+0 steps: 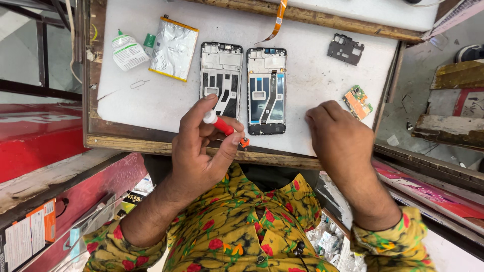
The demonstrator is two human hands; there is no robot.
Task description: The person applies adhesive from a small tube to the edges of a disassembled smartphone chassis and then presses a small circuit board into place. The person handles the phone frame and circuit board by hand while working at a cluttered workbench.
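Note:
My left hand grips a small red screwdriver with a white cap, held over the near edge of the white work mat. Just beyond it lie two opened phone frames side by side: the left frame and the right frame with a flex strip down its middle. My right hand rests closed on the mat, to the right of the right frame, and whether it holds anything is hidden. Both sleeves are yellow with red flowers.
A silver battery and a small glue bottle lie at the mat's far left. A dark plastic cover and an orange-green circuit board sit at the right. An orange flex cable hangs at the back. Red cabinet at left.

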